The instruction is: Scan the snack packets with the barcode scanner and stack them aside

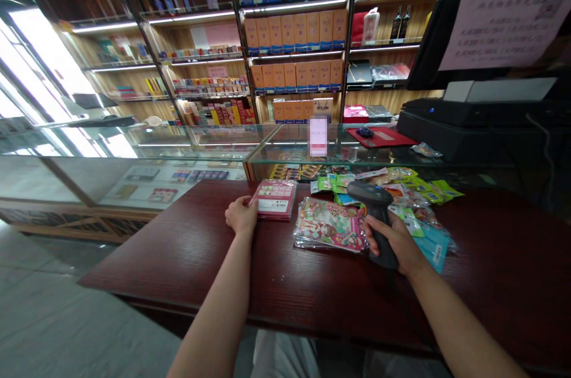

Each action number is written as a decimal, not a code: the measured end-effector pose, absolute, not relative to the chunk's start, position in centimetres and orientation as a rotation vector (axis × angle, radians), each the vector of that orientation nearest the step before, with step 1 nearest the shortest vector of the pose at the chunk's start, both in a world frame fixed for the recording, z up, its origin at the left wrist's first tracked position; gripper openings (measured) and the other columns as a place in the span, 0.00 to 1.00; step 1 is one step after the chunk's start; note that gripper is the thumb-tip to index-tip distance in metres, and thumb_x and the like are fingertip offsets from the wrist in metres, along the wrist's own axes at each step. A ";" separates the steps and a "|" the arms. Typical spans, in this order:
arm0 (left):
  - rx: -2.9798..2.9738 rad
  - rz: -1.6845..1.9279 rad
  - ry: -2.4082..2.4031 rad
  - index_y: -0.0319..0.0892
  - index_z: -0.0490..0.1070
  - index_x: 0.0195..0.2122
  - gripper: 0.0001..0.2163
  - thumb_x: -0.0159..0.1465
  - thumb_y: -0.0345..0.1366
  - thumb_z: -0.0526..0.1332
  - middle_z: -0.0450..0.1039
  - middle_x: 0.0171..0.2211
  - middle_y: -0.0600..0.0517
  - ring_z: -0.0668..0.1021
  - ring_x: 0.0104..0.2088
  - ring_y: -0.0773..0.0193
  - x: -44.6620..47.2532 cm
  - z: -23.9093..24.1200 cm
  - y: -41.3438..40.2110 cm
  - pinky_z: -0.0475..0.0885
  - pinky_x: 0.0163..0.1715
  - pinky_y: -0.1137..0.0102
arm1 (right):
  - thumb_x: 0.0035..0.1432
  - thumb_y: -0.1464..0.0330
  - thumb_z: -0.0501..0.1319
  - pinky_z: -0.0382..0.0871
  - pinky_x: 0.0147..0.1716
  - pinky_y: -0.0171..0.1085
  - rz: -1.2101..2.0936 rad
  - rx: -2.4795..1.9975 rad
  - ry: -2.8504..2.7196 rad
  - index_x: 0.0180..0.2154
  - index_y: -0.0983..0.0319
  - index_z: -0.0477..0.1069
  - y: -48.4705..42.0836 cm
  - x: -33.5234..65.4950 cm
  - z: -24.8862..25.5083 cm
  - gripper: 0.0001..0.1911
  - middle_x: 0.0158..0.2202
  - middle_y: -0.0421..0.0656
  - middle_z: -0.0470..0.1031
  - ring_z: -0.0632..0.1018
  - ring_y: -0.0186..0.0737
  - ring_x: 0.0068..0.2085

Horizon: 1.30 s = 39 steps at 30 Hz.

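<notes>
My right hand (397,241) is wrapped round the handle of a black barcode scanner (380,211), its head tilted toward the left. Beneath and left of the scanner lies a stack of colourful cartoon-printed packs (330,224) in clear plastic. At the left, my left hand (242,215) grips the left edge of a flat pink pack (275,198) with a white barcode label facing up; more pink layers show under it. Some of the left fingers are hidden. Behind the scanner spread several green snack packets (341,181), with a blue packet (432,244) at the right.
The dark red wooden table (191,259) meets a glass display counter (214,143). A phone-like screen (318,137), blurred out, stands on the glass. A monitor (430,44) and black machine (439,128) are at right. The scanner's cable hangs toward me.
</notes>
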<state>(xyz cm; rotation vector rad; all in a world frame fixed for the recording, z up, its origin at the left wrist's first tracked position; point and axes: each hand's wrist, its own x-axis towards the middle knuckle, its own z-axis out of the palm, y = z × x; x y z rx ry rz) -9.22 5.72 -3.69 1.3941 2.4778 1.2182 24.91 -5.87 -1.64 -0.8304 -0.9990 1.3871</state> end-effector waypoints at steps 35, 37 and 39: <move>2.863 0.280 1.357 0.43 0.58 0.64 0.33 0.60 0.51 0.61 0.56 0.65 0.41 0.57 0.66 0.45 2.1 -3.5 -2.0 0.50 0.63 0.46 | 0.50 0.61 0.70 0.64 0.11 0.26 1.314 -0.713 -0.882 0.39 0.61 0.72 -4.9 27.2 -1.2 0.16 0.21 0.34 0.71 0.68 0.28 0.16; 2.824 0.278 1.347 0.49 0.57 0.64 0.28 0.63 0.40 0.59 0.56 0.65 0.46 0.58 0.66 0.49 1.1 -3.5 -1.9 0.51 0.62 0.45 | 0.51 0.62 0.70 0.64 0.11 0.26 1.321 -0.712 -0.884 0.39 0.61 0.72 -4.9 27.2 -1.2 0.16 0.21 0.35 0.71 0.69 0.28 0.16; 2.808 0.312 1.283 0.51 0.57 0.64 0.29 0.62 0.32 0.57 0.57 0.65 0.48 0.59 0.66 0.52 0.0 -3.3 -1.8 0.53 0.63 0.47 | 0.51 0.62 0.70 0.64 0.11 0.26 1.333 -0.708 -0.889 0.40 0.61 0.72 -5.0 27.2 -1.3 0.16 0.21 0.35 0.72 0.69 0.28 0.17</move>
